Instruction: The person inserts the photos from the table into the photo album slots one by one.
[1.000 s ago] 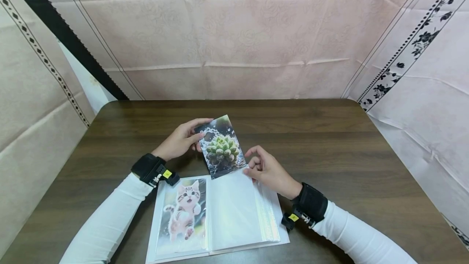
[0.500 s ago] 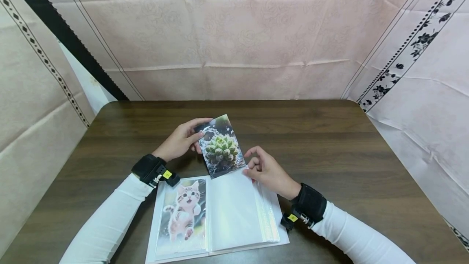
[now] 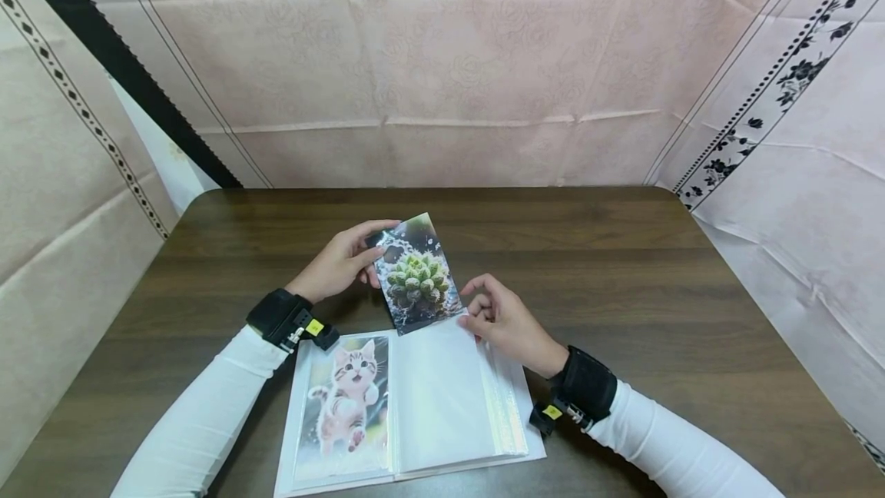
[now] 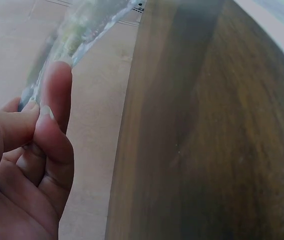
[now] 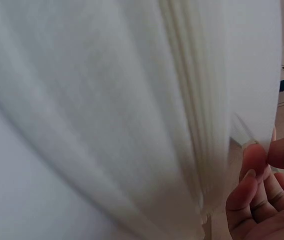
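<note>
In the head view a photo (image 3: 422, 283) of a green succulent is tilted above an open photo album (image 3: 442, 398). My left hand (image 3: 343, 261) pinches the photo's left edge between thumb and fingers; the left wrist view shows the photo (image 4: 72, 40) edge-on in that grip. My right hand (image 3: 501, 325) pinches the top right corner of the album's right-hand sleeve page. The photo's lower edge meets the top of that sleeve; whether any of it is inside I cannot tell. In the right wrist view the page's corner sits between thumb and fingers (image 5: 254, 162).
A kitten picture (image 3: 349, 398) fills the album's left page. More sleeve pages (image 3: 508, 413) are stacked under the right one. The album lies near the front of a brown wooden table (image 3: 622, 275), with patterned cloth (image 3: 449, 68) hanging behind it.
The photo and my left hand have shifted up very slightly. My right hand keeps the same hold on the page corner.
</note>
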The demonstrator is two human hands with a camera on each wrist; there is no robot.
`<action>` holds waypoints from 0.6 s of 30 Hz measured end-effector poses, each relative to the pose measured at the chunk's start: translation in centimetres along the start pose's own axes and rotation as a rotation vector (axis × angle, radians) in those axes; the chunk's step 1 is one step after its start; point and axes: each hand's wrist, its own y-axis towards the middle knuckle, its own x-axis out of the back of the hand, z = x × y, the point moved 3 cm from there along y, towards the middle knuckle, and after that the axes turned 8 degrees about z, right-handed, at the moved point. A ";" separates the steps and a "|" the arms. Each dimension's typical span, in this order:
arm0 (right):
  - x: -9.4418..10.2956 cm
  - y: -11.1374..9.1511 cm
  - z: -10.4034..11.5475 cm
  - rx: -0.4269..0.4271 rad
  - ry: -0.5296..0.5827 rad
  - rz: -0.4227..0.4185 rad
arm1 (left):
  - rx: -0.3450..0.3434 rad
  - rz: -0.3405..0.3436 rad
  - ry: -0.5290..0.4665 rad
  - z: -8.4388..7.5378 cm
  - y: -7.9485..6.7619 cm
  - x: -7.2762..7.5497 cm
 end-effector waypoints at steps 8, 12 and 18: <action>0.1 0.1 0.2 0.001 0.021 0.001 | -0.020 0.004 -0.008 -0.1 0.1 -0.1; 0.1 0.0 0.1 0.007 0.023 0.008 | -0.017 0.028 -0.007 0.0 0.2 -0.5; 0.0 0.1 -0.2 0.013 0.020 0.013 | -0.021 0.051 0.001 0.1 0.2 -0.9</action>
